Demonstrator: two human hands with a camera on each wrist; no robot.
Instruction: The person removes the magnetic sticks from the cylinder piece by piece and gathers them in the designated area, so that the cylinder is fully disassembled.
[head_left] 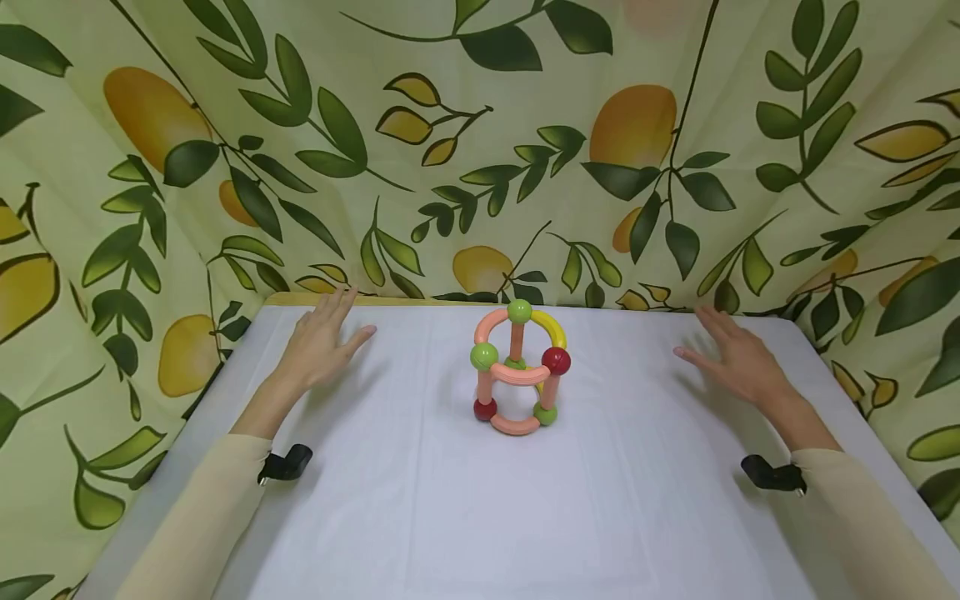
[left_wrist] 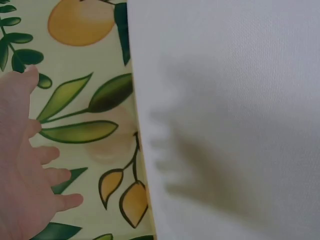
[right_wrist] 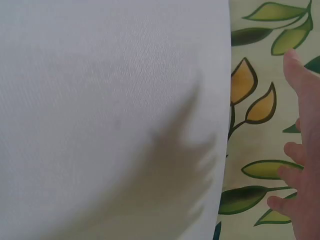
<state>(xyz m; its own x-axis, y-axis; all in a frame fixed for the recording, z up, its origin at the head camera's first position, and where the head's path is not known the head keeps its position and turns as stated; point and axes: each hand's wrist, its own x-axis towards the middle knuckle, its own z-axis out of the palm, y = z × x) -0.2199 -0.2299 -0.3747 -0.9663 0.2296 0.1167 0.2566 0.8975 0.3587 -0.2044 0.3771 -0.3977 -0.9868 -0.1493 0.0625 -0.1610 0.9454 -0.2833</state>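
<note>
A toy frame (head_left: 521, 375) of curved and straight rods joined by balls stands upright on the white table, between the hands and apart from both. Its rods are salmon pink and yellow, its balls green and red. On the left, my left hand (head_left: 318, 340) hovers over the table with fingers extended and thumb spread. My right hand (head_left: 738, 358) mirrors it on the other side, also raised with straight fingers. Neither hand holds anything. In the wrist views the left hand (left_wrist: 30, 165) and right hand (right_wrist: 302, 160) show at the outer edges, their shadows falling on the cloth.
White cloth covers the table (head_left: 525, 517). Behind it and along both sides hangs a curtain (head_left: 420, 192) printed with leaves and orange fruit. A yellowish strip (head_left: 390, 301) shows along the table's back edge. Each wrist carries a black camera (head_left: 287, 462).
</note>
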